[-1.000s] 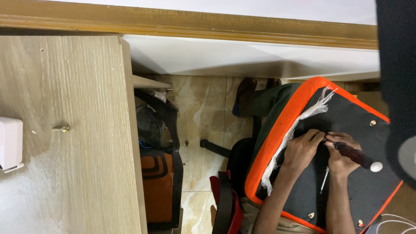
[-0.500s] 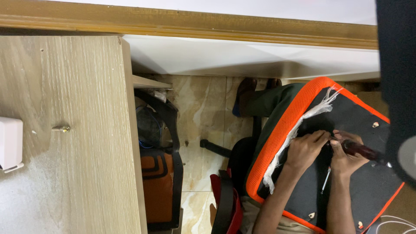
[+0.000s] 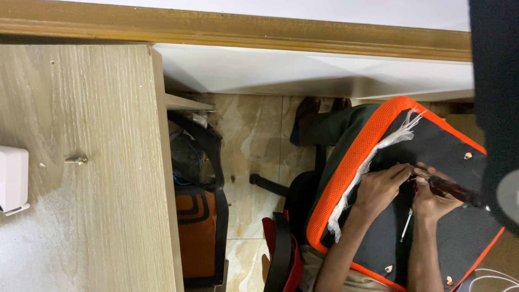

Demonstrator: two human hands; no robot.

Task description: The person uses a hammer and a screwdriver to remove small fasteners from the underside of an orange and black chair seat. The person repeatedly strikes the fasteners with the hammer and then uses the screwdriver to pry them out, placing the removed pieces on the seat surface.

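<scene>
At lower right of the head view, a black panel (image 3: 448,157) with an orange mesh border and a frayed white fringe lies across the person's lap. Left hand (image 3: 381,186) rests on the panel, its fingers (image 3: 403,170) pressed together at a point on the surface, pinching something too small to identify. Right hand (image 3: 432,197) sits just beside the left, grip closed around a dark-handled tool (image 3: 457,189) whose tip meets the left fingertips. A thin screwdriver (image 3: 406,226) lies loose on the panel between the forearms. Small metal fittings show near the panel's edges. To the left stands a wooden worktop (image 3: 97,216) carrying a white box (image 3: 12,178) and a screw (image 3: 78,160). An orange and black bag (image 3: 197,238) stands on the tiled floor (image 3: 254,135) below.
</scene>
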